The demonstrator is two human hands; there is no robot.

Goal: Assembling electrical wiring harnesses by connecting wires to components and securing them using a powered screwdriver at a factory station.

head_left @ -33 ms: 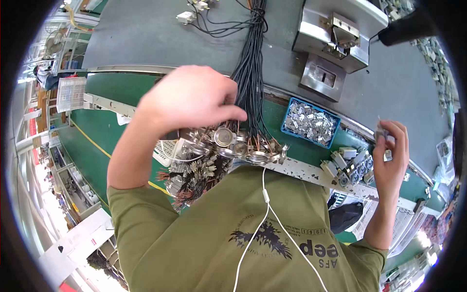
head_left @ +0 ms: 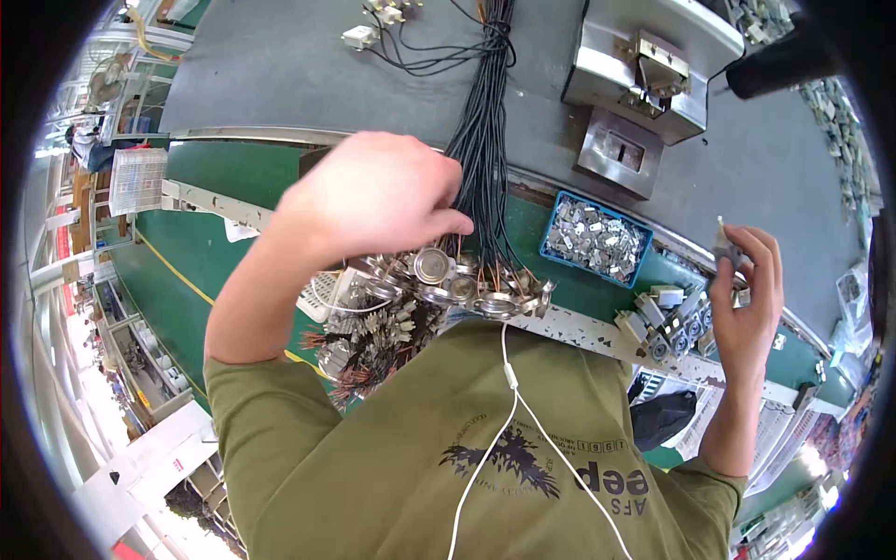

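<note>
Nothing has shifted: your left hand (head_left: 378,196) still pinches the round metal discs (head_left: 448,280) at the desk's near edge; your right hand (head_left: 747,289) still grips a small metal part (head_left: 724,245) near the blue bin (head_left: 597,240).

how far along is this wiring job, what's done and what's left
Done: a row of round metal parts already hangs on the black wire bundle. In hand: left hand at that row, right hand pinching a small metal piece. Left: the blue tray looks full.
</note>
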